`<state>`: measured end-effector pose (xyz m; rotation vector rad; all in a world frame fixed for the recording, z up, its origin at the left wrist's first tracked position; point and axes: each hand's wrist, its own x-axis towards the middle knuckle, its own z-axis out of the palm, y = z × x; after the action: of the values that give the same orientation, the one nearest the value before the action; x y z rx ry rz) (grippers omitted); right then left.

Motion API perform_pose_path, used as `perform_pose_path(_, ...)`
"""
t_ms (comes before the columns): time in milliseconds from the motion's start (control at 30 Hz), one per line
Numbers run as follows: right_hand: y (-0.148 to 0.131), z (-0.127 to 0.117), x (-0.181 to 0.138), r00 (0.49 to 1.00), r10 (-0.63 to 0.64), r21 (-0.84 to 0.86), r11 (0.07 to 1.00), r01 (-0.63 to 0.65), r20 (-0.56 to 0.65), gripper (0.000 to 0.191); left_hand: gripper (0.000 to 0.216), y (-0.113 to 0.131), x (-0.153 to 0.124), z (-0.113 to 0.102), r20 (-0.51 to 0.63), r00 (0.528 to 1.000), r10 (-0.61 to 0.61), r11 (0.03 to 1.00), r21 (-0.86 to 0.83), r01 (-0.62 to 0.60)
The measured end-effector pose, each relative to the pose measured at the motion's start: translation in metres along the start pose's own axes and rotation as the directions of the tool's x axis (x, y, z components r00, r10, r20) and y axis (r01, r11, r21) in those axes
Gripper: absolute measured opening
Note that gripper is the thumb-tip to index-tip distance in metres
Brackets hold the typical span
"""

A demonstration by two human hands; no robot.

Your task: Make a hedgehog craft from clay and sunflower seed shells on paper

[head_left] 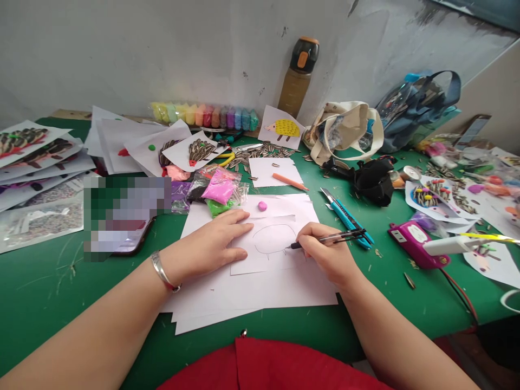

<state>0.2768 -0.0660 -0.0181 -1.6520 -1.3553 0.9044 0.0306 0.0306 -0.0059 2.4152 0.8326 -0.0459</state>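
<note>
My left hand (211, 244) lies flat, fingers together, pressing down a small white paper (268, 244) that bears a pencilled rounded outline. My right hand (329, 254) is closed round a dark pen (329, 238), its tip touching the right side of that outline. The small paper rests on a stack of larger white sheets (252, 292) on the green table (60, 292). A silver bracelet (162, 271) circles my left wrist. A small pink clay ball (262, 205) sits just beyond the drawing.
Clay packets (219, 189), a phone (130, 238), an orange pencil (289, 181) and sunflower seeds (260, 150) lie behind the sheets. A teal utility knife (345, 216), a black object (371, 179), a purple device (412, 244), bags (345, 130) and a bottle (298, 76) stand to the right. Seed pictures cover the left.
</note>
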Motion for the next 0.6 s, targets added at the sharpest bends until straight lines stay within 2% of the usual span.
perform_pose_path(167,0.001,-0.002,0.0,1.0,0.015,0.038,0.999,-0.015,0.011,0.02,0.049,0.001,0.001,0.0,-0.017,1.0,0.014,1.0,-0.019,-0.015)
perform_pose_path(367,0.001,-0.004,-0.003,0.993,0.118,0.15,0.982,-0.114,-0.014,0.017,0.045,0.001,-0.001,0.0,-0.019,1.0,0.024,0.999,-0.032,-0.024)
perform_pose_path(467,-0.017,0.002,-0.007,0.992,0.094,0.012,0.995,-0.096,0.081,0.013,0.044,0.002,-0.002,-0.001,-0.029,0.999,0.035,0.998,-0.045,-0.036)
perform_pose_path(533,-0.031,0.011,-0.008,0.984,0.023,-0.106,0.994,-0.005,0.176,0.01,0.041,0.002,-0.002,-0.001,-0.038,0.998,0.058,0.997,-0.048,-0.06)
perform_pose_path(600,-0.041,0.022,-0.007,0.98,-0.039,-0.14,0.988,0.067,0.196,0.011,0.035,0.002,-0.001,-0.001,-0.051,0.995,0.085,0.995,-0.051,-0.087)
